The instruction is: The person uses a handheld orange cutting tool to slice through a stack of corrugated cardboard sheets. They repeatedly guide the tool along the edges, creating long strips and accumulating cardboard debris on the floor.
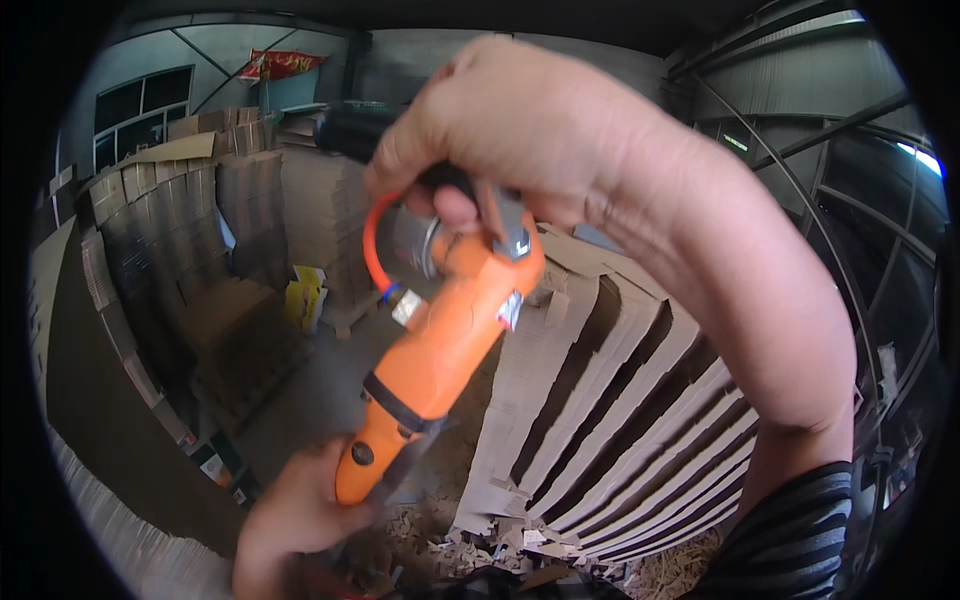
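An orange hand-held power tool point(440, 345) slants across the middle of the view, its far end up and its rear end low. It has a black band, a grey metal part near the head and a short orange-red hose looped beside it. My left hand point(305, 500), slightly blurred, is closed round the rear end of the body. Up at the head, my right hand point(500, 120) wraps its fingers round a dark handle part. A dark cylinder point(355, 130) sticks out to the left past my right fingers. Behind the tool stand stacked cardboard sheets point(610, 400), fanned in rows with dark gaps.
Torn cardboard scraps point(500, 545) lie along the foot of the sheets. Tall cardboard stacks point(160, 220) fill the left side, and a yellow-and-white box point(305, 298) stands by them. More board edges point(140, 530) rise close at the lower left. Windows and metal beams line the walls.
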Tool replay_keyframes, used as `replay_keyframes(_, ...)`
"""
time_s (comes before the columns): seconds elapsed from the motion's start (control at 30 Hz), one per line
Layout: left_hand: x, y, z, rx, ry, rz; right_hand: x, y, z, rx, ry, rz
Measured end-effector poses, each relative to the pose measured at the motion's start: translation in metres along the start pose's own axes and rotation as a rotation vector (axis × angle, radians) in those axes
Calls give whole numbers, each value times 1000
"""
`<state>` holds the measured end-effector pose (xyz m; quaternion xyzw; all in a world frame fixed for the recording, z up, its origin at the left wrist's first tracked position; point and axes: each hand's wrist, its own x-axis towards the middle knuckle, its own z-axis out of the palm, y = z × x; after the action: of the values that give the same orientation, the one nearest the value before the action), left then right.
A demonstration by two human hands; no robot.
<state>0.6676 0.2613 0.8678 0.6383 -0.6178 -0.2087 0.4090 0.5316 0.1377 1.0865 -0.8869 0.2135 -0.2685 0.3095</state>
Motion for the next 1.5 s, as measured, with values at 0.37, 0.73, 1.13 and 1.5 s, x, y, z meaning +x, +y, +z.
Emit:
replay_keyframes(0.37, -15, 22, 3, -21, -241, -231, -14, 31, -18, 226, -44, 232)
replay_keyframes(0.73, -3, 14, 2, -129, -300, -291, 4, 70, -24, 387, -80, 243)
replay_keyframes(1.13, 3, 17, -4, -143, -305, -245, 4, 56, -25, 302, -42, 246)
replay_keyframes(1.5, 12, 19, 4, -180, -382, -334, 2, 72, -26, 275, -23, 299)
